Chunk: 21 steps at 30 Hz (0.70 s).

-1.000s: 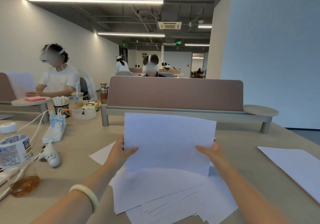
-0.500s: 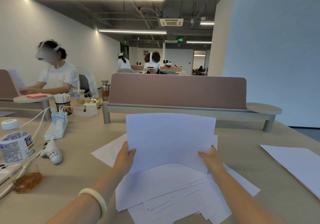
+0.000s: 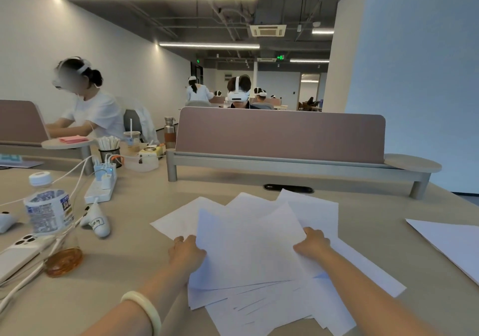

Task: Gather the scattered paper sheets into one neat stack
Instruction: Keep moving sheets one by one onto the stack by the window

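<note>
Several white paper sheets (image 3: 259,302) lie fanned and overlapping on the beige table (image 3: 129,271) in front of me. On top of them lies one sheet (image 3: 248,247), low and nearly flat. My left hand (image 3: 186,254) grips its left edge, fingers curled under the paper. My right hand (image 3: 312,242) holds its right edge in the same way. More sheets (image 3: 308,208) stick out behind at the far side. A separate white sheet (image 3: 451,245) rests apart at the right table edge.
At the left stand a water bottle (image 3: 48,208), a phone (image 3: 18,254), an amber glass dish (image 3: 63,261), a white controller (image 3: 97,223) and a power strip (image 3: 101,187) with cables. A desk divider (image 3: 280,138) bounds the far side. People sit behind it.
The sheet I held upright in both hands has come down onto the fanned pile. Both hands dropped with it and keep hold of its edges.
</note>
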Motion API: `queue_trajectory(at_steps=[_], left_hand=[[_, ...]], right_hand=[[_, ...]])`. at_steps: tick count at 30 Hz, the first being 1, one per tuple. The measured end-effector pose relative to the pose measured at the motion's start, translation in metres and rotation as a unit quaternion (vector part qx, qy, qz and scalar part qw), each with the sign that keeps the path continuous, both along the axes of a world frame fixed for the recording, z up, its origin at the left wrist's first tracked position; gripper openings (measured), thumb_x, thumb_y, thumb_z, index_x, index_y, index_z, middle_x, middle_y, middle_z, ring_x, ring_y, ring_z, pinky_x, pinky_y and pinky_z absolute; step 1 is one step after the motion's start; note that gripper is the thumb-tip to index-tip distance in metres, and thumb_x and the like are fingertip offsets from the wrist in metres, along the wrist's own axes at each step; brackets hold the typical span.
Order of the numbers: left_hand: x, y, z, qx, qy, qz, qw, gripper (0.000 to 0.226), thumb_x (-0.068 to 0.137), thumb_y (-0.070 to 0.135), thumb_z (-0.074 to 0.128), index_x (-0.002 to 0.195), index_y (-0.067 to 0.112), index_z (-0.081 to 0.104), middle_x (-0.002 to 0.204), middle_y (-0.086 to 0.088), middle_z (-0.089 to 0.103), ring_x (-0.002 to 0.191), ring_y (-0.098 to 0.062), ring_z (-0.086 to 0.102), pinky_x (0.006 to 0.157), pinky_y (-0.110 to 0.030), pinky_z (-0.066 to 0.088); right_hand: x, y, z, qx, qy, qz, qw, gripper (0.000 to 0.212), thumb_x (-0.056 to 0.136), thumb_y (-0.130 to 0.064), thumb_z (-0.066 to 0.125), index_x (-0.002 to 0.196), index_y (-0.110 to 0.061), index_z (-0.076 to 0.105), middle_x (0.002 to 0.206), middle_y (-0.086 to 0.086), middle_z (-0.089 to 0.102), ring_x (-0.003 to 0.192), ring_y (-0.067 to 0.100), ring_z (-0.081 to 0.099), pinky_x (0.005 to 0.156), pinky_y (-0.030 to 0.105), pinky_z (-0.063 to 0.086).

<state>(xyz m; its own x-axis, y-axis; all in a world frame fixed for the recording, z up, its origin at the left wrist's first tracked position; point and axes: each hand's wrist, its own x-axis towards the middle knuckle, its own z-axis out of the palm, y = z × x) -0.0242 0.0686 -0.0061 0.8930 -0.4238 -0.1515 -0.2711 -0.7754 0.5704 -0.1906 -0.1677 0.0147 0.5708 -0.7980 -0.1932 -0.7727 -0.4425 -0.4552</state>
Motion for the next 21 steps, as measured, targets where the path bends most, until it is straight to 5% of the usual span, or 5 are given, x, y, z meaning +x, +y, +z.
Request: queue_trajectory(at_steps=[3,8,13,18,21], left_hand=[[0.002,0.001,0.007,-0.041,0.059,0.031,0.997,0.044,0.088,0.024,0.051,0.131,0.013,0.043,0.141,-0.015,0.035,0.138,-0.027,0.025,0.094,-0.031,0.038],[0.015,0.003,0.014,-0.107,0.141,0.045,0.983,0.061,0.057,0.033,0.055,0.114,0.011,0.059,0.127,-0.015,0.051,0.124,-0.031,0.045,0.093,-0.034,0.048],[0.012,0.004,0.018,-0.166,0.177,0.067,0.968,0.017,0.065,0.024,0.063,0.079,0.017,0.059,0.126,-0.019,0.05,0.112,-0.033,0.053,0.075,-0.03,0.045],[0.063,-0.007,-0.029,-0.218,0.202,0.071,0.952,0.059,0.039,0.023,0.067,0.097,0.011,0.067,0.124,-0.023,0.052,0.098,-0.038,0.062,0.087,-0.044,0.055],[0.062,-0.002,-0.025,-0.234,0.214,0.077,0.945,0.052,0.053,0.019,0.073,0.103,0.01,0.065,0.123,-0.02,0.056,0.097,-0.037,0.063,0.088,-0.039,0.054]], right_hand=[[0.003,-0.002,0.005,0.079,-0.021,-0.003,0.997,0.056,0.078,-0.034,0.061,0.126,-0.011,0.045,0.126,0.011,0.052,0.117,0.029,0.052,0.101,0.036,0.043],[-0.003,-0.012,0.013,0.197,-0.121,-0.021,0.973,0.029,0.087,-0.018,0.065,0.108,-0.007,0.048,0.106,0.008,0.045,0.068,0.016,0.046,0.055,0.025,0.036],[-0.012,-0.03,0.001,0.281,-0.147,-0.074,0.945,0.05,0.064,-0.017,0.084,0.104,0.005,0.063,0.113,0.017,0.064,0.101,0.034,0.063,0.091,0.036,0.048],[-0.015,-0.049,-0.013,0.305,-0.145,-0.066,0.939,0.065,0.041,-0.02,0.09,0.098,0.002,0.07,0.101,0.017,0.071,0.097,0.031,0.067,0.094,0.037,0.049],[-0.019,-0.052,-0.014,0.302,-0.131,-0.04,0.943,0.078,0.03,-0.027,0.092,0.102,-0.009,0.068,0.106,0.008,0.069,0.099,0.026,0.065,0.093,0.036,0.049]])
